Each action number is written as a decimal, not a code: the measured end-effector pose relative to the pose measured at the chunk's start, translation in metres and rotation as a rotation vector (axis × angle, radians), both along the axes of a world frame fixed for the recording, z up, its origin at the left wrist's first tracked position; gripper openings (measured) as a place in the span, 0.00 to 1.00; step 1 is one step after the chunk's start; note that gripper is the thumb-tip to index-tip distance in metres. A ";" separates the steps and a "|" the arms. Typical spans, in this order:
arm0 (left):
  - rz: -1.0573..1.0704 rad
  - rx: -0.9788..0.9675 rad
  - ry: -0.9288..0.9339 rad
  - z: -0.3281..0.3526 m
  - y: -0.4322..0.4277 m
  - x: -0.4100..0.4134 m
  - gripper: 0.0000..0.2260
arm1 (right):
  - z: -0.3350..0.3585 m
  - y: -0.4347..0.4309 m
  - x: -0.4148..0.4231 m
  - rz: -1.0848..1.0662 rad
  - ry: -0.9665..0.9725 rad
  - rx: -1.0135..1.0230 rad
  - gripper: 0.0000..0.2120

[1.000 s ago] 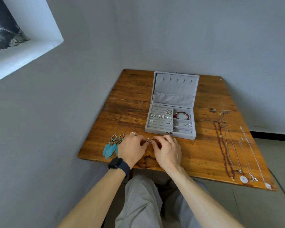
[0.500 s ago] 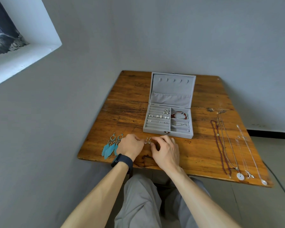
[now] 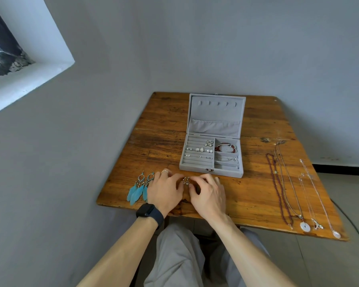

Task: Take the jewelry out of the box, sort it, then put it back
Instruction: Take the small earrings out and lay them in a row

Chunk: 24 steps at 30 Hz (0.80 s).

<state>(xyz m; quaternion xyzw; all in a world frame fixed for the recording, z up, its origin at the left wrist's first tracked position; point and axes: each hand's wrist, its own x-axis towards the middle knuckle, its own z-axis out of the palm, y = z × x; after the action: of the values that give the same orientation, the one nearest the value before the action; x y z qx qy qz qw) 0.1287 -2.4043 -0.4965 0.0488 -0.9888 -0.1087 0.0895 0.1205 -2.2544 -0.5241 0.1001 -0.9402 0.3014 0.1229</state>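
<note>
The open grey jewelry box stands mid-table, with rings and studs in its left slots and a red bracelet in a right compartment. A small pair of silver earrings lies on the wood just in front of the box. My left hand, with a ring on one finger, and my right hand flank that pair. The curled fingertips of both hands pinch at it from either side. A pair of blue feather earrings lies left of my left hand.
Several necklaces lie stretched out in parallel along the right side of the wooden table. Grey walls close in at the left and the back. My knees sit under the table's near edge.
Both hands have stayed at the small earrings. My left hand's fingers have shifted a little, so its ringed finger shows again.
</note>
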 end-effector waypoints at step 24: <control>-0.237 0.080 -0.040 -0.014 0.028 -0.121 0.31 | 0.047 0.049 -0.173 -0.002 -0.066 0.262 0.13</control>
<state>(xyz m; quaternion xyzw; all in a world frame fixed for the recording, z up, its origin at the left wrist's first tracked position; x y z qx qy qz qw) 0.0078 -2.3768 -0.5106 -0.0626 -0.9841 -0.1569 0.0540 -0.0522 -2.2059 -0.4775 0.1046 -0.9751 0.1793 0.0780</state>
